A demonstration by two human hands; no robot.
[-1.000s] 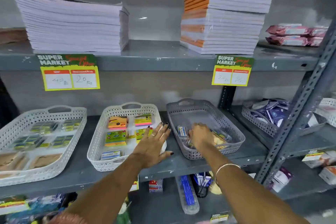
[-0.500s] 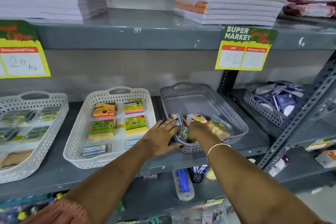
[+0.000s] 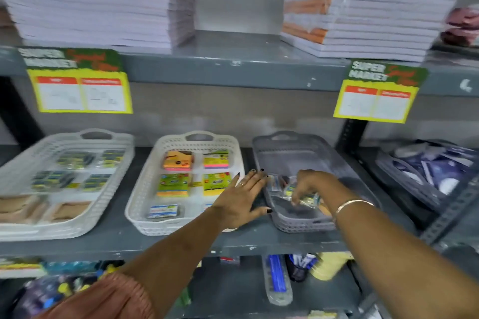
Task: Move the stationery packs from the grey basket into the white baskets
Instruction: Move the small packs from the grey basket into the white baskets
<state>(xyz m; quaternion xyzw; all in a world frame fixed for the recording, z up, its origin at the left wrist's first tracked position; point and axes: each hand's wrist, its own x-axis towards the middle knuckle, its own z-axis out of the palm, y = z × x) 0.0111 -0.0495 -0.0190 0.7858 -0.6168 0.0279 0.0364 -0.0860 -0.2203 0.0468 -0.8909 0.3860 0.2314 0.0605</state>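
Right hand: fingers curled down inside grey basket, closed on a clear, crinkly stationery pack at the basket's 6 o'clock end; pack count there unclear, blurred. Left hand: flat, fingers spread, holding nothing, palm over the gap between the grey basket and the middle white basket, fingertips touching the grey rim. Baskets: perforated plastic, rounded rectangles with handle cutouts; two white, one grey. Middle white basket holds four bright sticky-note blocks plus a small pack. Far white basket at 9 o'clock.
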